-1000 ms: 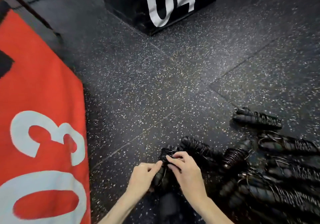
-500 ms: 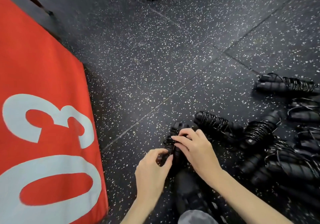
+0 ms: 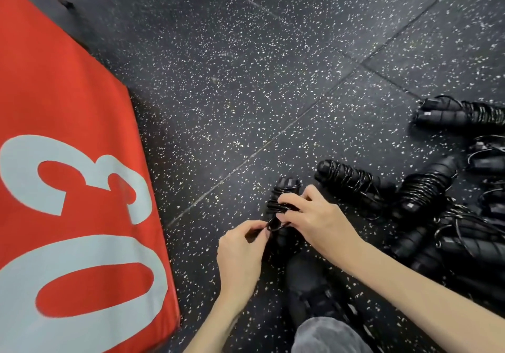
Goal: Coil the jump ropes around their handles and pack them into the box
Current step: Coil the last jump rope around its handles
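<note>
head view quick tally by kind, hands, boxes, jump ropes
hands: 2 (left hand, right hand)
red box: 1
held jump rope: 1
coiled ropes lying to the right: at least 5, pile overlaps
total: at least 9

Red box (image 3: 68,161) cropped left and bottom; rope pile (image 3: 451,216) cut off right; right hand (image 3: 319,221) hides the handle's (image 3: 284,188) lower part.
</note>
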